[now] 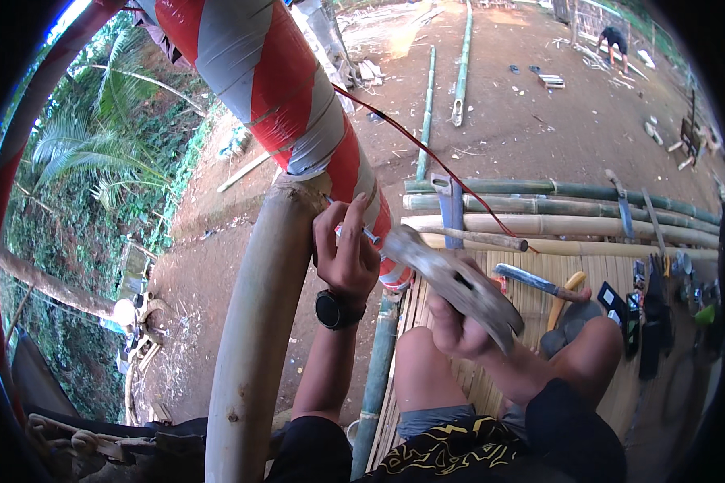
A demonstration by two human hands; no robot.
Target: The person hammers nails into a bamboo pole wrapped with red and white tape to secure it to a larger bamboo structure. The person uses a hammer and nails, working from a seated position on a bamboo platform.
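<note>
A nail is pinched in the fingers of my left hand, its head turned toward the hammer. The hand, with a dark watch on its wrist, rests by the top end of a thick bamboo pole. That end meets a post wrapped in red and white stripes. My right hand is closed round a claw hammer, slightly blurred, whose striking end is just right of the nail head. Most of the hammer's handle is hidden.
Below me is a slatted bamboo platform, edged by several bamboo poles. A blade with a dark handle lies to the right. A thin red-black cord crosses ahead. Far off, a person bends over on bare ground.
</note>
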